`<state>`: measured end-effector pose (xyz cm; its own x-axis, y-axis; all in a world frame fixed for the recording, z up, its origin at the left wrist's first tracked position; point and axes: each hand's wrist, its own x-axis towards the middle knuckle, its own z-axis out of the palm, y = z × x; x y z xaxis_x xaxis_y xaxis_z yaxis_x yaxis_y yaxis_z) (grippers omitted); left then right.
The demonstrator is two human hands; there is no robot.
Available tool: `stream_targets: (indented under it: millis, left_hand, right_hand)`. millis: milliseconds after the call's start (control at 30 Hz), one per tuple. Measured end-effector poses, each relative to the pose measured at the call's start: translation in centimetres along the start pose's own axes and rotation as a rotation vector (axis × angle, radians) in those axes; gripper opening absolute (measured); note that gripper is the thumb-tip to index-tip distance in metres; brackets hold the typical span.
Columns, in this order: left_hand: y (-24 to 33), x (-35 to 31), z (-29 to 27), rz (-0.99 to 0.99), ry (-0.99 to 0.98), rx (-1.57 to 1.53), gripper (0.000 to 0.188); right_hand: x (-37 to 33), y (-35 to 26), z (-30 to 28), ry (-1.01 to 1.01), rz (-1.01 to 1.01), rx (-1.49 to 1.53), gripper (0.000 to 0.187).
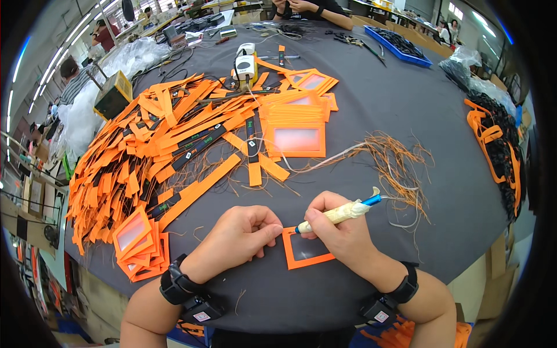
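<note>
On the grey-covered table before me lies a rectangular orange frame with a clear window (310, 263). My right hand (343, 233) grips a corded pen-shaped tool (341, 214) wrapped in cream tape, blue at its back end. Its dark tip meets the frame's upper left corner, and the hand covers the frame's right part. Beside that same corner my left hand (239, 233) is closed, thumb and forefinger pinched together. Whatever they pinch is too small to make out. A pale cord runs from the tool past a tangle of orange threads (391, 165).
A large heap of orange and black strips (168, 133) covers the left side. Orange windowed frames are stacked at the centre (296, 153) and near left (134, 246). White power adapters (245, 66) stand behind. Black-and-orange straps (493, 139) lie right; a blue tray (400, 49) sits far right. Another person's hands (296, 6) show opposite.
</note>
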<state>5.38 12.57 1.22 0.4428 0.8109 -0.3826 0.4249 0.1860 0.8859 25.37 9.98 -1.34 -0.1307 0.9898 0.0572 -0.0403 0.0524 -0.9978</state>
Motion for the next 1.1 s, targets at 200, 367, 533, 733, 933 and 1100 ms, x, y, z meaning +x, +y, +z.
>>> stream_targets:
  millis: [200, 367, 533, 733, 933, 1100]
  left_hand:
    - [-0.1, 0.0, 0.0, 0.002, 0.004, -0.002, 0.016]
    - [-0.3, 0.1, -0.1, 0.015, 0.008, -0.024, 0.015]
    - [-0.6, 0.2, -0.9, 0.014, 0.033, -0.074, 0.014]
    - [-1.0, 0.1, -2.7, 0.540, 0.621, 0.721, 0.043]
    - [1.1, -2.4, 2.0, 0.607, 0.203, 0.879, 0.072]
    - [0.8, -1.8, 3.2, 0.663, 0.090, 0.875, 0.066]
  right_hand:
    - [0.0, 0.0, 0.1, -0.002, 0.004, -0.002, 0.012]
    - [0.0, -0.1, 0.0, -0.003, -0.002, -0.005, 0.012]
    - [0.1, -0.3, 0.0, 0.037, 0.026, 0.057, 0.014]
    - [0.4, -0.5, -1.0, 0.112, 0.014, 0.350, 0.017]
    - [1.5, -2.4, -4.1, 0.296, -0.164, 0.461, 0.024]
    - [2.3, -2.6, -6.7, 0.449, -0.144, 0.623, 0.024]
